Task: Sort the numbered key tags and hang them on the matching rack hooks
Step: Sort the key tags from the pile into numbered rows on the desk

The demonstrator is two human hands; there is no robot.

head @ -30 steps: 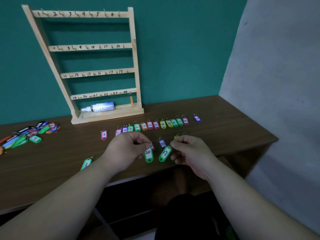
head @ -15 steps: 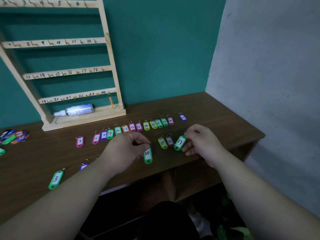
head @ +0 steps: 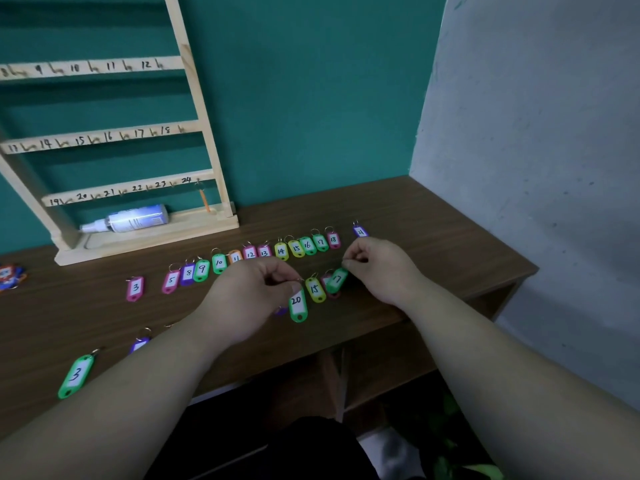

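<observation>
My left hand [head: 249, 292] pinches the ring of a green tag marked 20 [head: 298, 304], which hangs just above the table. My right hand [head: 379, 268] pinches the ring of a green tag marked 17 [head: 336, 279], held tilted over a pink tag. A yellow tag marked 15 [head: 315, 289] lies between the two. Behind my hands a row of numbered tags [head: 263, 251] runs from 5 up to 18, with a purple tag [head: 360, 231] past its right end. The wooden rack [head: 204, 109] with numbered hooks stands at the back left; an orange tag [head: 205, 199] hangs on hook 24.
A white bottle [head: 133, 220] lies on the rack's base. A pink tag marked 3 [head: 135, 288], a green tag marked 3 [head: 75, 375] and a purple tag [head: 139, 344] lie at the front left. A heap of tags [head: 10, 275] sits at the left edge. A grey wall [head: 536, 168] borders the right.
My right hand has carried the 17 tag up and to the right, over the tags near the row. My left hand keeps hold of the 20 tag. The view has shifted right and closer.
</observation>
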